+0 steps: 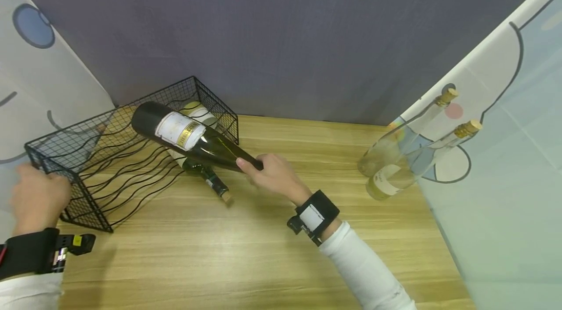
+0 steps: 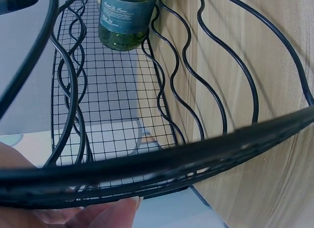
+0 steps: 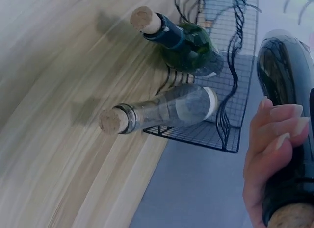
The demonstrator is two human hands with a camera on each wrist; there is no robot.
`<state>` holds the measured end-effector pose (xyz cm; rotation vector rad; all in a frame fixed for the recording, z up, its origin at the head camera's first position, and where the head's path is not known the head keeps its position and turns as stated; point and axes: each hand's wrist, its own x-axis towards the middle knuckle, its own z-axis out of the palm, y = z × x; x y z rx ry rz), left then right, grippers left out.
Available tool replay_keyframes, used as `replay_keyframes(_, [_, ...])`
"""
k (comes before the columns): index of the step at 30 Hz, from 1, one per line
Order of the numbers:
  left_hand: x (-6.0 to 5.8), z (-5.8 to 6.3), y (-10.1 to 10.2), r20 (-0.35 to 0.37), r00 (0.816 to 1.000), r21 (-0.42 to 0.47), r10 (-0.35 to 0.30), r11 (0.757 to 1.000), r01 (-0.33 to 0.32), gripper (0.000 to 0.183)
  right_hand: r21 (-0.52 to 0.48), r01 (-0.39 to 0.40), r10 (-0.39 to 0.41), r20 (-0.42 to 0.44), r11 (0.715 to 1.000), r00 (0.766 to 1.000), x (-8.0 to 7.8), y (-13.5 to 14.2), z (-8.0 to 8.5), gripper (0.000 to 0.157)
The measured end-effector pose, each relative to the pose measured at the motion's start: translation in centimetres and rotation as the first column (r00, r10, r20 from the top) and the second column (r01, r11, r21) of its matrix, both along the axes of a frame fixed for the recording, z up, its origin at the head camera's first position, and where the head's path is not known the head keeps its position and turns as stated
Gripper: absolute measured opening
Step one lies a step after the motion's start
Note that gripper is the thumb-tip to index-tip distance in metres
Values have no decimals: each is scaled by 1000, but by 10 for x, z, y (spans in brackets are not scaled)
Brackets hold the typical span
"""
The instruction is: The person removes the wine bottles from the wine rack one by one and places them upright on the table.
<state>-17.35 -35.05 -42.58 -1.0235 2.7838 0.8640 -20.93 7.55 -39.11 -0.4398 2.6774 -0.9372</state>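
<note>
My right hand (image 1: 276,173) grips a dark wine bottle (image 1: 180,130) by its neck. The bottle is tilted, its base up and left over the black wire wine rack (image 1: 94,198). In the right wrist view, fingers (image 3: 274,159) wrap the dark neck, with a cork (image 3: 294,215) at its end. At the rack's left end, my left hand (image 1: 39,198) holds the top frame. A green bottle (image 3: 189,49) and a clear bottle (image 3: 171,108) lie in the rack, corked necks pointing outward. The green one's teal label (image 2: 122,14) shows in the left wrist view.
Two clear corked bottles, one behind (image 1: 382,151) and one nearer (image 1: 391,181), stand at the right of the wooden table (image 1: 246,261). A dark grey panel (image 1: 285,42) rises along the back, and patterned panels (image 1: 496,193) flank the sides.
</note>
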Motion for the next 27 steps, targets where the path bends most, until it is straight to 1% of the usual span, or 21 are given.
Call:
replay_keyframes(7, [2,5,5,8,1000,6,-2,1000,1,61,0,39,-39,-10,999,999,-3,12,6,57])
replay_keyframes(15, [1,2,2,15,1000,18,5,1000,-5,62,-45,110,-110,4,993,994,-5,25,11,51])
replay_keyframes(19, [1,0,0,10,1000,18,0,1000,0,63,-59,130,-130,6,990,991,-7,32,12,51])
replay_keyframes(27, [-1,1,0,21,1000,14,14,1000,-14,63,-103,168,-170,-9,980,985,-11,51,14,50])
